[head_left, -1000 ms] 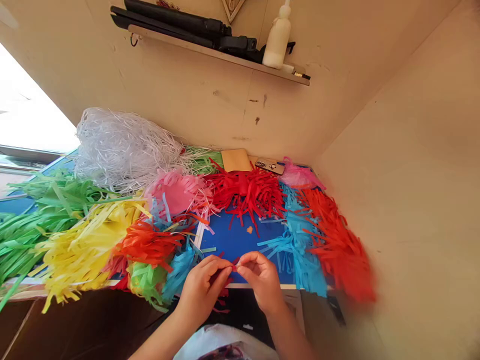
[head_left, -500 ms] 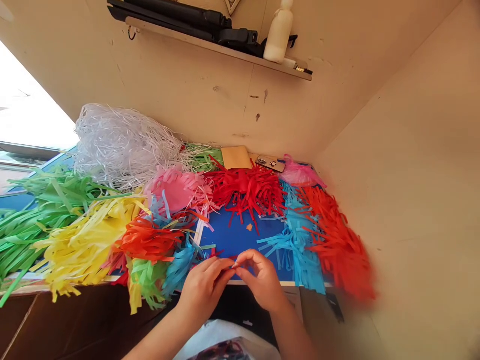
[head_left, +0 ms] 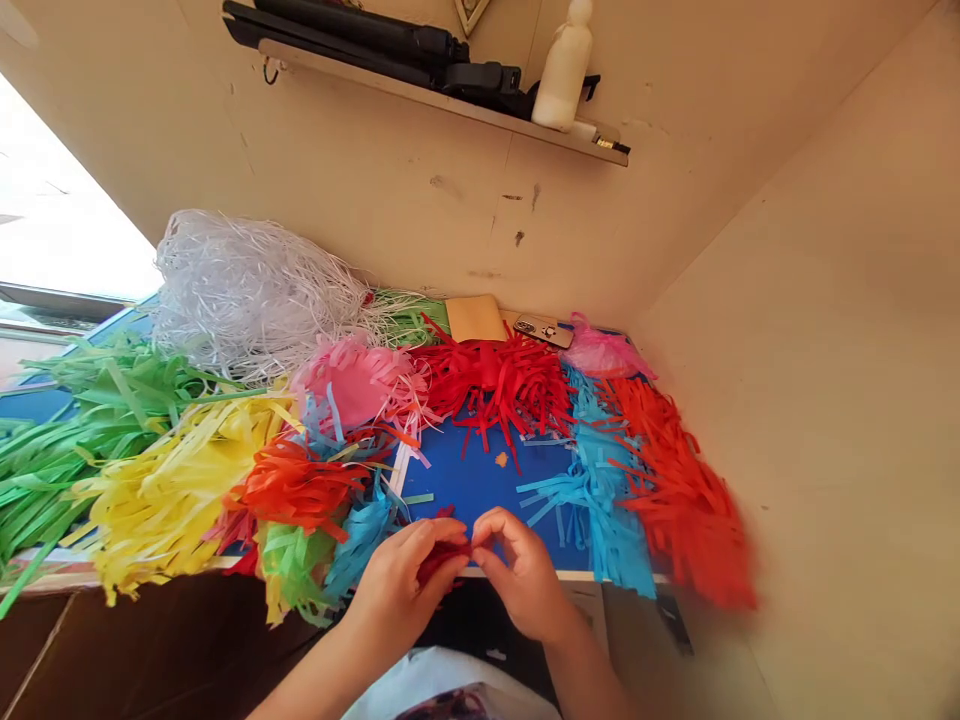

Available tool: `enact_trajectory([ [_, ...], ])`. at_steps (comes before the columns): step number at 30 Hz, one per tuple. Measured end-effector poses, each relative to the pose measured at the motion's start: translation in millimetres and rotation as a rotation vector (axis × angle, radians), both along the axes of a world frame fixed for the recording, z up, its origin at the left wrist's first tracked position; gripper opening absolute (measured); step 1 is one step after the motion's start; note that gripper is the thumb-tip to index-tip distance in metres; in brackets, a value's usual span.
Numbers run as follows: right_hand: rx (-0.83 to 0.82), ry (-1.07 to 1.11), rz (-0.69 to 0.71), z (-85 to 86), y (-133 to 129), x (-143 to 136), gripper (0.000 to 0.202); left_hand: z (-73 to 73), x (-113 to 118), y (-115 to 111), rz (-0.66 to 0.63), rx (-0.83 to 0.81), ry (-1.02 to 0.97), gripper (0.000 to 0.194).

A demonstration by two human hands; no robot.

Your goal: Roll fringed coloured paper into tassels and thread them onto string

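Above the front edge of the blue tabletop (head_left: 480,490), my two hands meet at the fingertips. My left hand (head_left: 397,580) is closed around a small bunch of dark red fringe strips (head_left: 439,562), some of which poke out past the fingers. Thumb and forefinger of my right hand (head_left: 521,580) pinch the bunch's right end, forming a loop. Beyond the hands lies a bright red fringe bundle (head_left: 499,380). Blue fringe (head_left: 367,530) lies just left of my left hand, and more blue fringe (head_left: 611,500) to the right of my right hand.
Yellow fringe (head_left: 187,490), green fringe (head_left: 112,420), pink fringe (head_left: 356,385) and white stringy strips (head_left: 255,300) cover the left side. Orange-red fringe (head_left: 682,500) hangs over the right edge. A phone (head_left: 544,331) lies near the wall, below a shelf (head_left: 450,100) with a white bottle (head_left: 564,75).
My left hand has turned and opened slightly, showing more of the dark red bunch inside it. My right fingertips still pinch its end. The view has shifted slightly.
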State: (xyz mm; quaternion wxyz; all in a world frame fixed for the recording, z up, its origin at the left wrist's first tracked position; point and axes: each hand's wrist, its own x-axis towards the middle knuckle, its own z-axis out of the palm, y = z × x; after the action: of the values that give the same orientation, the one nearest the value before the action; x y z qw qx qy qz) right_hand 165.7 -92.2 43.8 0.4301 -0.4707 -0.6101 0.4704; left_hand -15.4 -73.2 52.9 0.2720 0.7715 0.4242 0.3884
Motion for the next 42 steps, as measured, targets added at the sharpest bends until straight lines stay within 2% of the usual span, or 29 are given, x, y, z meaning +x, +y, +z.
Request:
enact_trajectory([
  [3,0.005,-0.033,-0.025,0.4,-1.0,-0.7,0.01,-1.5,-3.5,-0.6,0.028,-0.014,0.006,0.016],
  [7,-0.07,0.058,-0.047,1.5,-1.8,-0.5,0.017,-0.1,-7.7,-0.7,0.06,-0.045,-0.03,0.013],
  [11,-0.024,0.0,-0.105,4.4,-1.8,-0.1,0.011,8.7,-8.5,-0.5,0.009,-0.006,0.015,0.02],
  [14,0.031,-0.044,-0.113,6.9,-3.0,-2.3,0.008,13.8,-8.3,0.3,-0.04,0.071,0.066,0.008],
  [16,0.051,-0.053,-0.114,8.2,-4.4,-4.4,0.006,14.3,-9.7,0.3,-0.053,0.088,0.067,0.008],
  [22,0.072,-0.107,-0.153,7.6,-6.5,-10.2,0.005,10.5,-17.5,-5.2,0.006,0.092,0.113,0.007],
  [25,0.074,-0.127,-0.161,8.7,-6.3,-13.7,0.004,8.5,-17.8,-8.6,0.024,0.194,0.107,0.004],
  [30,0.03,-0.069,-0.165,17.2,-5.8,-19.7,0.007,4.8,-19.2,-9.4,-0.016,0.336,0.079,0.014],
  [42,-0.048,0.03,-0.164,14.5,-7.6,-24.6,0.016,-2.2,-24.4,-10.0,-0.002,0.366,0.098,0.024],
])
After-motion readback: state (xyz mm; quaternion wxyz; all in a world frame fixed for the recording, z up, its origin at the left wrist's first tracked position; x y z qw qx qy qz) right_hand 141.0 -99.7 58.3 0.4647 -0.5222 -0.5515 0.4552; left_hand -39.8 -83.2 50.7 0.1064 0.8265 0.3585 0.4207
